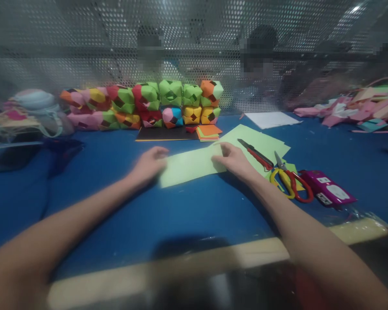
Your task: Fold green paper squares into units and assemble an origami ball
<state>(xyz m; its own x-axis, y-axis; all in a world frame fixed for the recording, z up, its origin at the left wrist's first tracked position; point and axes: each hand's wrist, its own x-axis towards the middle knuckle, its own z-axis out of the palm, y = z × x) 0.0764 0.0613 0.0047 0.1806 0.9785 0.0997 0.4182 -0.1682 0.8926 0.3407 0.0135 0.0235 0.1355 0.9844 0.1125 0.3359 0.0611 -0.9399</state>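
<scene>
A strip of pale green paper (190,165) lies across the blue table in front of me, slightly tilted up to the right. My right hand (231,159) pinches its right end between thumb and fingers. At the strip's left end is my left hand (152,163), blurred, with its fingers curled around the edge. Larger pale green sheets (242,134) rest just beyond my right hand. On them lies a red and black utility knife (256,155). Scissors (289,178) with yellow and red handles sit beside my right forearm, partly open.
Folded paper balls (170,94) stand stacked along the perforated metal screen (194,56). A black sheet (164,133) and small orange squares (209,130) lie before them. To the right are a purple box (328,188), a white sheet (271,119) and a paper-strip heap (358,105).
</scene>
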